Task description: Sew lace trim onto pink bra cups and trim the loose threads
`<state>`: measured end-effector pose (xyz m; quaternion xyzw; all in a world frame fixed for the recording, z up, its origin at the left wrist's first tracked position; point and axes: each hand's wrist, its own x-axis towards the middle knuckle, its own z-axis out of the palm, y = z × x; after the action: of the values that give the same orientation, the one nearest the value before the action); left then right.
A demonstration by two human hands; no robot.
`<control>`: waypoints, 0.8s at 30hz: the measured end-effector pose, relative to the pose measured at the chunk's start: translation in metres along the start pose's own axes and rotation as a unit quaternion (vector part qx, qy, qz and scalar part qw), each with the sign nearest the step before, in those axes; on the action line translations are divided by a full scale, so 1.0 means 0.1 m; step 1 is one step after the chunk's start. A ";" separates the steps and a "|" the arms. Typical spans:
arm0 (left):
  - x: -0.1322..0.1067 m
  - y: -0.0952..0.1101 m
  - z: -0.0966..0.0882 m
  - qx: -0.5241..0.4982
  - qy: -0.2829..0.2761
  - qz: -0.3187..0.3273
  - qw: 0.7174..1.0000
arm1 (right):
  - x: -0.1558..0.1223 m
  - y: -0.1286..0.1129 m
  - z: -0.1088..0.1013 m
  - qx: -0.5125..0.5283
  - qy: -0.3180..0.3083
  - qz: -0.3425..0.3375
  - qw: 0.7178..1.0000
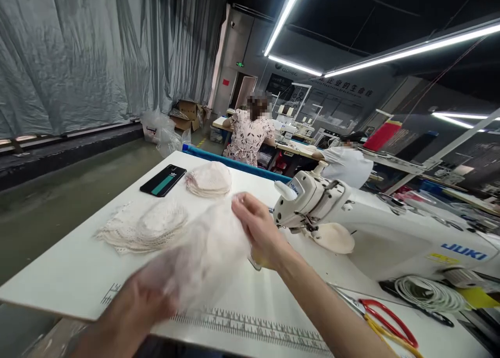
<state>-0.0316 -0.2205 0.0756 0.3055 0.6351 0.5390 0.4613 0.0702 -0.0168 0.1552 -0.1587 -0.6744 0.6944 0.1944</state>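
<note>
Between my two hands hangs a thin, whitish piece of fabric (214, 254), blurred by motion. The fingers of my right hand (255, 227) pinch its upper right edge. My left hand (152, 295), smeared by movement, has the lower left part of the cloth against it. Beyond the left hand lies a stack of cream lace pieces (144, 225). A smaller pile of rounded cream pieces (210, 179) rests farther back. Right of my right hand stands a white sewing machine (375, 217), with a cream rounded piece (334, 238) beside its needle area.
A dark phone (163, 181) lies on the white table (70, 264). Red-handled scissors (388, 321) and coiled white cord (429, 294) are at the right. A printed ruler (250, 326) runs along the front edge. Two people (250, 131) sit ahead at other machines; cardboard boxes (189, 113) stand behind.
</note>
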 end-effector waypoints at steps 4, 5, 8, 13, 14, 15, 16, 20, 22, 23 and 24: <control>0.68 0.88 -0.15 -0.045 0.101 0.151 0.982 | 0.97 -0.06 -0.09 -0.054 0.150 -0.086 0.983; 0.92 1.05 -0.21 0.013 0.135 0.182 0.974 | 1.22 -0.04 -0.14 -0.067 0.180 -0.093 0.977; 1.68 1.35 -0.45 0.088 0.200 0.189 0.957 | 1.87 0.09 -0.34 -0.121 0.258 -0.098 0.953; 2.60 1.25 -0.71 0.244 0.283 0.148 0.916 | 2.43 0.41 -0.62 -0.232 0.313 -0.072 0.918; 2.68 1.21 -0.72 0.273 0.291 0.141 0.906 | 2.47 0.46 -0.64 -0.251 0.313 -0.069 0.913; 2.72 1.18 -0.71 0.299 0.296 0.135 0.897 | 2.49 0.50 -0.65 -0.266 0.311 -0.067 0.910; 2.73 1.16 -0.70 0.323 0.298 0.131 0.888 | 2.50 0.53 -0.65 -0.278 0.309 -0.069 0.907; 2.42 1.16 -0.70 0.397 0.286 0.147 0.860 | 2.28 0.52 -0.56 -0.300 0.302 -0.123 0.897; 2.05 1.16 -0.74 0.421 0.245 0.164 0.857 | 2.01 0.47 -0.45 -0.310 0.261 -0.173 0.897; 1.83 1.15 -0.77 0.430 0.212 0.169 0.861 | 1.83 0.45 -0.37 -0.319 0.223 -0.200 0.899; 1.61 1.12 -0.80 0.436 0.176 0.169 0.866 | 1.65 0.44 -0.28 -0.330 0.172 -0.224 0.901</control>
<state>-0.1795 -0.0845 0.1418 0.4785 0.8147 0.3214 0.0639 -0.0628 0.0866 0.1171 -0.1750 -0.8389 0.3318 0.3944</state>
